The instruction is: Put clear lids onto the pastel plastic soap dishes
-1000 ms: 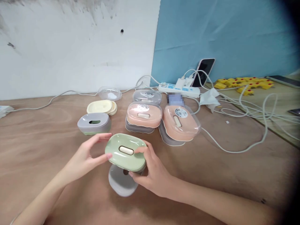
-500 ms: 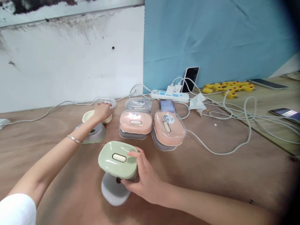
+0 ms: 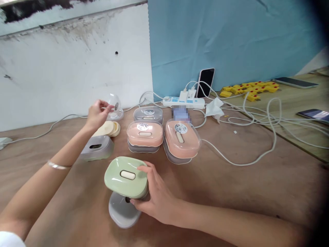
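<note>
My right hand point(image 3: 160, 197) is closed on the right end of a green rounded box point(image 3: 115, 179) with a cream oval inset in its top. A grey rounded box part point(image 3: 123, 212) with a dark slot shows partly beneath it. My left hand point(image 3: 97, 115) pinches the edge of a clear plastic cover point(image 3: 112, 99) bearing a round sticker, tilted up near the wall. Below that cover lies another clear cover point(image 3: 118, 115). Several cream oval pieces point(image 3: 108, 128) are stacked near my left wrist, beside a grey-and-green slotted box part point(image 3: 101, 151).
Two peach boxes with clear covers point(image 3: 145, 136) point(image 3: 181, 144) rest on grey parts. Behind stands a grey covered box point(image 3: 148, 113). A power strip point(image 3: 197, 102), a leaning phone point(image 3: 205, 82), white cables point(image 3: 246, 164), a crumpled tissue point(image 3: 214, 108) and yellow pieces point(image 3: 250, 88) lie rightward.
My left hand has lifted a clear cover from the covers at the back and tilted it upright. My right hand keeps its hold on the green box; the view has shifted slightly.
</note>
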Available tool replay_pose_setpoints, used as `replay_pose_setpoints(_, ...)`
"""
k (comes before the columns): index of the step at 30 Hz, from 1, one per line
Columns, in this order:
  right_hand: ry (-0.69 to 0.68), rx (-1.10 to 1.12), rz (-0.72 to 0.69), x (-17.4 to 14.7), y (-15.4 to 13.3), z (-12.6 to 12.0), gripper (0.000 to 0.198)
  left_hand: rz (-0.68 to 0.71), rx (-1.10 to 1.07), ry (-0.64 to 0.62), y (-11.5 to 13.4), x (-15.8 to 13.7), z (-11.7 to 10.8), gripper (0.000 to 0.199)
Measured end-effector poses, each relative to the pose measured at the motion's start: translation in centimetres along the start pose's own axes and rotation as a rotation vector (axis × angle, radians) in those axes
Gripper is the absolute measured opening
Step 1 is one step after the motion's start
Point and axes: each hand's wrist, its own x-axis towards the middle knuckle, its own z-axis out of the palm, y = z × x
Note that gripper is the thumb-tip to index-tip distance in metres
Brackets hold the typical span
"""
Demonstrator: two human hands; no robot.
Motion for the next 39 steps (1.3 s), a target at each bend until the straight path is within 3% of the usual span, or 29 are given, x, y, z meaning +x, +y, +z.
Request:
replay_pose_setpoints(3, 0.044, 0.061, 0.023, 0.0, 0.4, 0.3, 0.094, 0.032, -0.383, -0.023, 1.7, -4.6, -3.6, 0.023)
replay_pose_setpoints(4, 0.051, 0.078, 0.047, 0.0, 0.5, 0.4, 0.102, -0.027, -0.620, -0.027, 1.9, -6.5, -4.6, 0.022)
replay_pose_setpoints(6, 0.062, 0.103, 0.079, 0.0, 0.8, 0.6, 0.114, -0.261, -0.912, -0.052, 1.7, -10.3, -5.9, 0.026)
replay_pose_setpoints(9, 0.085, 0.119, 0.041, 0.0, 1.1, 1.1, 0.123, -0.751, -1.046, -0.165, 0.5, -15.4, -5.9, 0.035)
replay_pose_setpoints(12, 0.119, 0.111, 0.007, -0.1, 1.2, 1.3, 0.126, -0.927, -1.074, -0.317, -0.3, -18.8, -4.9, 0.037)
replay_pose_setpoints(16, 0.115, 0.058, -0.009, -0.1, 1.1, 1.1, 0.120, -0.841, -0.948, -0.426, -0.6, -20.3, -4.6, 0.035)
replay_pose_setpoints(21, 0.084, 0.038, 0.005, 0.0, 0.9, 0.8, 0.104, -0.647, -0.744, -0.361, -1.3, -20.4, -4.3, 0.039)
replay_pose_setpoints(24, 0.080, 0.047, 0.056, 0.0, 0.8, 0.8, 0.112, -0.671, -0.702, -0.366, -1.6, -20.2, -3.8, 0.037)
replay_pose_setpoints(28, 0.072, 0.028, 0.093, 0.0, 0.4, 0.7, 0.114, -0.719, -0.739, -0.202, -1.4, -19.8, -3.7, 0.039)
replay_pose_setpoints(32, 0.079, 0.016, 0.076, 0.0, 0.2, 0.6, 0.110, -0.641, -0.701, -0.054, -1.3, -19.9, -3.3, 0.041)
replay_pose_setpoints(35, 0.089, 0.005, 0.050, 0.0, 0.3, 0.7, 0.109, -0.508, -0.579, 0.018, -1.5, -20.5, -2.2, 0.034)
replay_pose_setpoints(39, 0.104, -0.018, 0.019, 0.0, 0.4, 0.7, 0.107, -0.175, -0.264, 0.062, -2.1, -21.0, -0.2, 0.016)
